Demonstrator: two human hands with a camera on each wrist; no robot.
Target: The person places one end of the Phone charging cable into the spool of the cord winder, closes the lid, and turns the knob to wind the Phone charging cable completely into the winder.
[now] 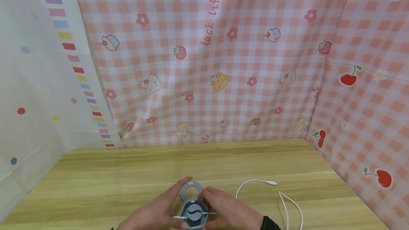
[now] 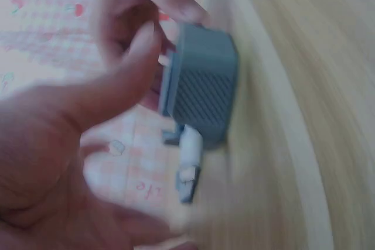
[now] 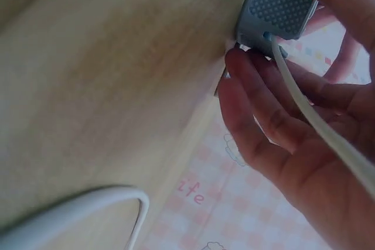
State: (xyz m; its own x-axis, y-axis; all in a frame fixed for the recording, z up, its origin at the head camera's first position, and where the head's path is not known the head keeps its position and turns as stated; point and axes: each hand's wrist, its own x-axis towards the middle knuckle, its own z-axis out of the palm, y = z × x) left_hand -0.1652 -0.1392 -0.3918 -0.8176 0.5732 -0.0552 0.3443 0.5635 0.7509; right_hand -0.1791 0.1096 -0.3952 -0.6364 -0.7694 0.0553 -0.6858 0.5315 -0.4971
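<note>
A grey-blue cable winder case [image 1: 194, 214] lies on the table between both hands, its ring-shaped lid [image 1: 183, 193] swung open away from me. Inside it is a round core with an S-shaped slot. A white cable [image 3: 304, 106] leaves the case's right side, and a short white plug [image 2: 191, 147] sticks out on the left. My right hand [image 1: 228, 207] holds the case, thumb on the near edge and fingers by the hinge. Around the left side spreads my left hand [image 1: 156, 208], its fingers fairly straight; in the left wrist view its thumb comes close to the case, contact unclear.
More of the white cable loops over the wooden table [image 1: 127, 176] on the right, ending in a white connector [image 1: 271, 183]. A pink checked cloth [image 1: 198, 109] hangs behind the table, with further cloths at the left and right sides.
</note>
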